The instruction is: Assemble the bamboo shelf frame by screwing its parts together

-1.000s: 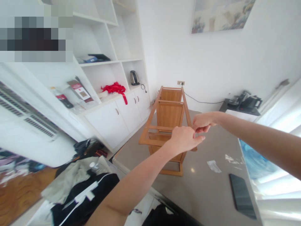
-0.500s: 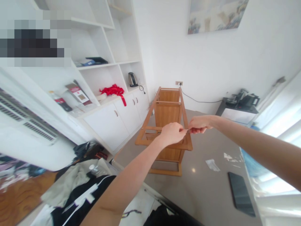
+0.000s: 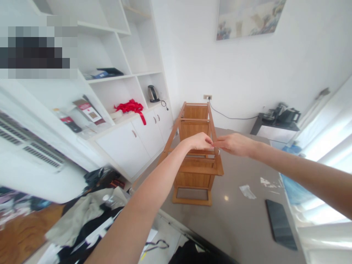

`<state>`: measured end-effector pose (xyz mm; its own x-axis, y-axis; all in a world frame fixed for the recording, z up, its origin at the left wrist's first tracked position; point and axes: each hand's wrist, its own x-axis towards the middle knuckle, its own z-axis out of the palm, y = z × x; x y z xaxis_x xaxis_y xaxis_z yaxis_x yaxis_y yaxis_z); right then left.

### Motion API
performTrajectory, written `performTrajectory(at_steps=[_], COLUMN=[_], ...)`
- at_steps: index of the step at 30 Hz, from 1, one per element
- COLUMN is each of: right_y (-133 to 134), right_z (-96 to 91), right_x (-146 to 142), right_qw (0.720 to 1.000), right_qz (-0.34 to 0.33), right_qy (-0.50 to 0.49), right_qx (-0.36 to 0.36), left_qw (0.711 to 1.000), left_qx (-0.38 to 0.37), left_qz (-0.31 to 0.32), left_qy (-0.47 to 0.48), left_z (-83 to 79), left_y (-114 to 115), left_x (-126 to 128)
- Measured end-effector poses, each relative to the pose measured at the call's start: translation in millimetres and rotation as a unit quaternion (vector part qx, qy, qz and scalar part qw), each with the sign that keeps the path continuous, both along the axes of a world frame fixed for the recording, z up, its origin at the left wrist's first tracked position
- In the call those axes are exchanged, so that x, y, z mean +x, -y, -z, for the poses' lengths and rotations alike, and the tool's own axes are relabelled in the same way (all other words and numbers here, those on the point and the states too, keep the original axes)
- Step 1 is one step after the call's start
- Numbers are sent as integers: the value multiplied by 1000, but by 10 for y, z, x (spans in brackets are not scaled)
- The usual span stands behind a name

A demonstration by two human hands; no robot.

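This seems a lived-in room of a home, though a small office is possible: white shelves (image 3: 118, 90) over cupboards (image 3: 118, 146) hold an electric kettle (image 3: 153, 94) and a soft-drink bottle (image 3: 70, 123), a painting (image 3: 249, 20) hangs on the wall (image 3: 233, 73), white curtains (image 3: 337, 139) (bright with light) hang to the right, and clothes (image 3: 77, 220) lie heaped at the left.

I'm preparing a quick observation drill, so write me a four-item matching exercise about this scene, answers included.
1. Wooden frame
2. Ribbon
3. Tablet-like slab
4. Left hand and right hand

A. Red, in the white shelf unit, one end hanging down
B. Fingertips close together
C. Brown, on the grey table
D. Dark, lying flat

Pairs: 1-C, 2-A, 3-D, 4-B
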<state>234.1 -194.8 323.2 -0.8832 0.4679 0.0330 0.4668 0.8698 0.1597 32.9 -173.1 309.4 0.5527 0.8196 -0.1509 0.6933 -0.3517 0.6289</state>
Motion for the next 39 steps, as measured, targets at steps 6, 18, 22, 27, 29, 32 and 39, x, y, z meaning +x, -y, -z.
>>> performTrajectory(at_steps=[6,18,22,27,29,32,39], right_y=[-21,107,82,29,18,24,129], right_z=[-42,-136,-185,-121,-61,12,40], right_x=[10,-263,-344,-366,-354,-323,-242], right_qw=[993,990,974,869,821,781,766], right_qz=[-97,103,182,330,364,385,381], right_qy=[65,94,43,-77,-130,-187,-240], right_qx=[31,-13,-126,-361,-421,-455,-458], left_qw=[1000,988,981,972,974,971,972], left_qx=[9,133,164,204,200,212,217], left_qz=[14,-75,-103,-103,-97,-100,-91], left_qy=[9,23,19,46,47,38,-2], left_z=[71,64,132,173,185,215,190], left_y=[-82,335,523,856,967,1039,973], left_x=[-7,-130,-166,-13,101,246,224])
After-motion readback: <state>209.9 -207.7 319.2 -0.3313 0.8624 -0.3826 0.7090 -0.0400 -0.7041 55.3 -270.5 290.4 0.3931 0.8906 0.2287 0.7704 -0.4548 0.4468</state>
